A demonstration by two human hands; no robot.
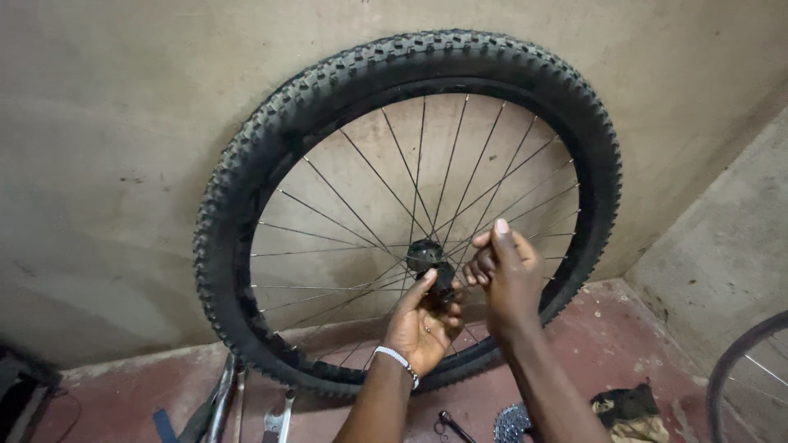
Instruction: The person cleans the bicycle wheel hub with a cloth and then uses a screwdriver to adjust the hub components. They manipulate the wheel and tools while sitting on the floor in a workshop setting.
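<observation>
Hub (431, 267) work is the step in hand, as I judge it — the black hub sits at the centre of a knobby-tyred wheel (328, 107) standing on the red floor (624, 328) against the wall. Left hand (423, 324) cups the hub from below, fingers half curled; right hand (505, 271) pinches at its end. Next move calls for a steady wheel — tools (279, 418) lie along the floor's near edge.

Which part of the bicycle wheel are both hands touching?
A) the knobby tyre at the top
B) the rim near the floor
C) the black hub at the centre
C: the left hand and the right hand close around the black hub where the spokes meet.
</observation>
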